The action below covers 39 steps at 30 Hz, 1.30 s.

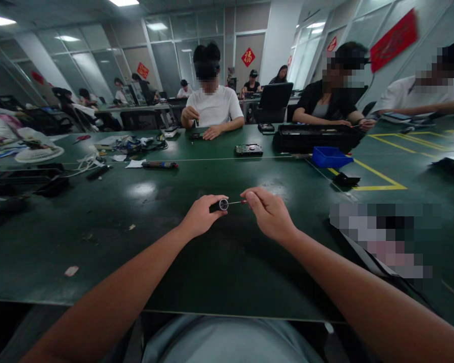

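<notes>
My left hand (201, 218) is closed round a small black cylinder (223, 204), whose round, silver-rimmed end faces right. Between the fingers of my right hand (269, 212) is a thin screwdriver (236, 202); its metal shaft points left to the cylinder's round end, and a bit of red shows at the fingertips. Whether the tip touches inside the cylinder I cannot tell. Both hands are held over the middle of the green table (227, 272), and my right palm hides most of the screwdriver's handle.
Ahead lie a hard drive (248, 149), a blue bin (331, 157) and a small black part (346, 180). Cables and a white fan (40, 153) are at the left. A blurred-out flat object (382, 242) lies right. Across the table a person (215, 108) handles small parts.
</notes>
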Tool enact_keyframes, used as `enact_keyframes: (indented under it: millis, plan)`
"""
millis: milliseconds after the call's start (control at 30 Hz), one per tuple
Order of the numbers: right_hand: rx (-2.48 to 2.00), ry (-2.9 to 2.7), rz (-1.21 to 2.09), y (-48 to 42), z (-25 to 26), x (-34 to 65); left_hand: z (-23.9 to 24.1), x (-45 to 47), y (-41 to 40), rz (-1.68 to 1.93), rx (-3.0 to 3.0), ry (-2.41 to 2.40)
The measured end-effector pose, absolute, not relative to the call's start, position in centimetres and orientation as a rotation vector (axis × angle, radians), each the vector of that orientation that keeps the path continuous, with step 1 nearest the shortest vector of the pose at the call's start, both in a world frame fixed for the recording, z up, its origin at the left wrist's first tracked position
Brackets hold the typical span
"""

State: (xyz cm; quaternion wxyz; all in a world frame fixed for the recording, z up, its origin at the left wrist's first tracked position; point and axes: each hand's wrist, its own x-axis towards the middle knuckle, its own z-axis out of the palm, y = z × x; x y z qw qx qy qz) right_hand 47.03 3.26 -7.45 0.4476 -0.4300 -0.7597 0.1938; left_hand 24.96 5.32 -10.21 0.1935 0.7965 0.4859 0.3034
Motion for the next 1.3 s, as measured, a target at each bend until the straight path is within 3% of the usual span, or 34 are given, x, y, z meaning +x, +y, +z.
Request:
enact_keyframes:
  millis: [167,433,667,1300]
  plan:
    - [-1.094,-1.741,0.514,3.5,-7.8,46.9,-10.2,25.0,5.3,0.901,2.220,1.376]
    - [-0.943,-1.334,0.927,5.0,-9.1,46.1,-9.8,25.4,5.4,0.948,2.194,1.430]
    - [-0.985,-1.048,1.236,6.5,-10.0,46.6,-9.6,24.8,5.7,0.772,2.431,1.325]
    - [-1.236,-1.612,0.564,4.2,-7.7,47.0,-10.0,25.1,5.5,0.798,2.375,1.371]
